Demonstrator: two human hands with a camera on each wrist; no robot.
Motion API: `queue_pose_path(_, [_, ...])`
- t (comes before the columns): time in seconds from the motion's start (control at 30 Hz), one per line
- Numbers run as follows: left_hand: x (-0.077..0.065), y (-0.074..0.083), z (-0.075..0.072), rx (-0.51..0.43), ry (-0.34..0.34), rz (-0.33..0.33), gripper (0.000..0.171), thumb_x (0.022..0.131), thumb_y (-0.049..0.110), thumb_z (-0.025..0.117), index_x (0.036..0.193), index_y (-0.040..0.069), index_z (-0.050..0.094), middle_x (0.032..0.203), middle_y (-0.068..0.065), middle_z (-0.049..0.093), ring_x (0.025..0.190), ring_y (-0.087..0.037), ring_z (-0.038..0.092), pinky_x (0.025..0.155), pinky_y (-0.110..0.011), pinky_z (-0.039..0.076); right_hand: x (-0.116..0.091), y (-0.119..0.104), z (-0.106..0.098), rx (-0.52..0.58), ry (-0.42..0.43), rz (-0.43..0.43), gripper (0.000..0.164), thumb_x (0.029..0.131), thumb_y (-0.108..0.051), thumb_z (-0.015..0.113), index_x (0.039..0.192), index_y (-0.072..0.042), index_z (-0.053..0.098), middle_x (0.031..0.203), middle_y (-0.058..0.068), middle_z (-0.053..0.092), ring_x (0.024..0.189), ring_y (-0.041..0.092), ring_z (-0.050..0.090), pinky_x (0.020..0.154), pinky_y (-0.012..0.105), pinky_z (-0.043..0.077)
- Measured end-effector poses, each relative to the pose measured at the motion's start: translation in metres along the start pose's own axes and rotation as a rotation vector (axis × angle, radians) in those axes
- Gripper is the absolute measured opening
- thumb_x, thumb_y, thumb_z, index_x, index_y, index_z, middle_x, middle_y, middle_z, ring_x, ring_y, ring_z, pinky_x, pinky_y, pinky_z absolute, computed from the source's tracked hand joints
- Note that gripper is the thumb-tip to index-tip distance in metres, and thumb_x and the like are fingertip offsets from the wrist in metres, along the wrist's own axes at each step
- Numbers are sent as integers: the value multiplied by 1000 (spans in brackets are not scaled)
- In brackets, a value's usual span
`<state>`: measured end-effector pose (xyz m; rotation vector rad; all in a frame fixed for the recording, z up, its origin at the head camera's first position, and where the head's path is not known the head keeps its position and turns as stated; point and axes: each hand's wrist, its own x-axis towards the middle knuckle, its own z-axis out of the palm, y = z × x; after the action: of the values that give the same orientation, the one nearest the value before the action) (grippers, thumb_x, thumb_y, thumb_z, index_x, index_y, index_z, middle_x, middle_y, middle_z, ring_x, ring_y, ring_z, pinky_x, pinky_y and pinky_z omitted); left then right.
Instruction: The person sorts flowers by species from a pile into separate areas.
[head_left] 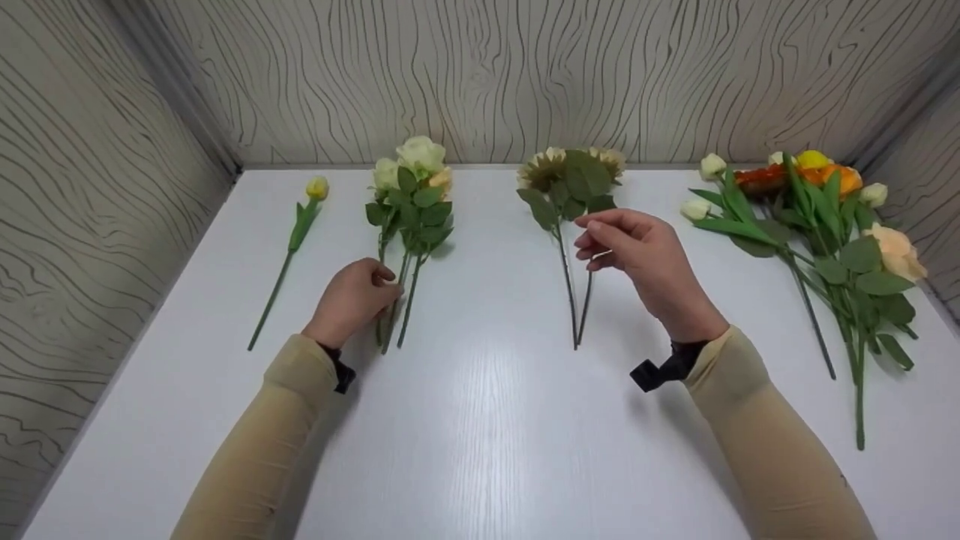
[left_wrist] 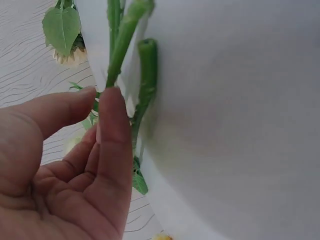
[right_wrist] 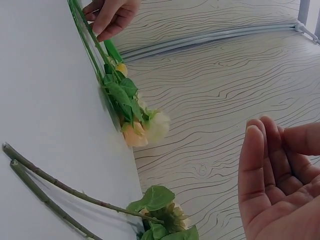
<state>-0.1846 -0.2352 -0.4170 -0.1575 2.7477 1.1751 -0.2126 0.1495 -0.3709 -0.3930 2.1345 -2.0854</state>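
Note:
My left hand (head_left: pixel 356 298) is at the stems of a small bunch of white and peach roses (head_left: pixel 420 156) on the table. Its thumb and index finger pinch a green rose stem (left_wrist: pixel 120 52), though the fingertips partly hide the contact. My right hand (head_left: pixel 649 262) hovers over the stems of two cream flowers (head_left: pixel 543 169) that lie face down. Its fingers are loosely bent, and in the right wrist view nothing is between them.
A yellow tulip (head_left: pixel 316 188) lies alone at the left. On the right is a mixed pile with white tulips (head_left: pixel 712 166), orange flowers (head_left: pixel 840 180) and a peach rose (head_left: pixel 896 253). Wood-patterned panels (head_left: pixel 480 82) stand behind and beside the white table (head_left: pixel 487 450).

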Motion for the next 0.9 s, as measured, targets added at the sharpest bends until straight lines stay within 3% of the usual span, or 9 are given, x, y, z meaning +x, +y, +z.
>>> queue_pose_path(0.17, [-4, 17, 16, 88, 52, 158, 39, 101, 27, 65, 132, 4, 62, 113, -11, 62, 93, -25, 61, 78, -40, 52, 4, 11, -6, -52, -23, 29, 36, 102, -29, 66, 125, -2, 69, 109, 17, 69, 98, 28, 67, 82, 33, 59])
queue_pose_path(0.37, [-11, 58, 57, 264, 74, 504, 48, 101, 28, 67, 144, 8, 56, 136, -12, 57, 125, -26, 55, 102, -42, 48, 9, 30, -33, -301, 9, 163, 40, 105, -35, 61, 129, -4, 66, 115, 16, 69, 103, 28, 66, 84, 30, 58])
queue_pose_path(0.47, [-17, 83, 81, 341, 55, 695, 55, 101, 29, 68, 149, 9, 50, 144, -12, 53, 133, -27, 51, 110, -40, 42, 7, 36, -61, -458, 40, 246, 44, 106, -37, 58, 133, -3, 63, 119, 17, 68, 106, 29, 64, 82, 28, 57])
queue_pose_path(0.57, [-24, 105, 104, 398, 3, 831, 58, 101, 32, 67, 152, 10, 48, 149, -12, 50, 137, -27, 48, 114, -39, 39, 1, 38, -96, -586, 80, 291, 46, 106, -39, 55, 135, -3, 62, 122, 18, 67, 108, 31, 63, 81, 30, 56])
queue_pose_path(0.73, [-37, 137, 136, 462, -111, 955, 60, 101, 35, 66, 154, 14, 46, 155, -9, 46, 143, -23, 42, 118, -37, 33, -18, 37, -159, -724, 181, 309, 51, 105, -44, 54, 134, -3, 62, 122, 21, 65, 104, 32, 61, 77, 34, 56])
queue_pose_path(0.9, [-48, 155, 156, 471, -175, 1059, 60, 102, 36, 64, 154, 14, 45, 157, -8, 44, 144, -21, 40, 120, -33, 28, -51, 26, -216, -894, 272, 314, 53, 104, -46, 52, 126, 1, 64, 114, 21, 64, 91, 31, 57, 65, 34, 51])
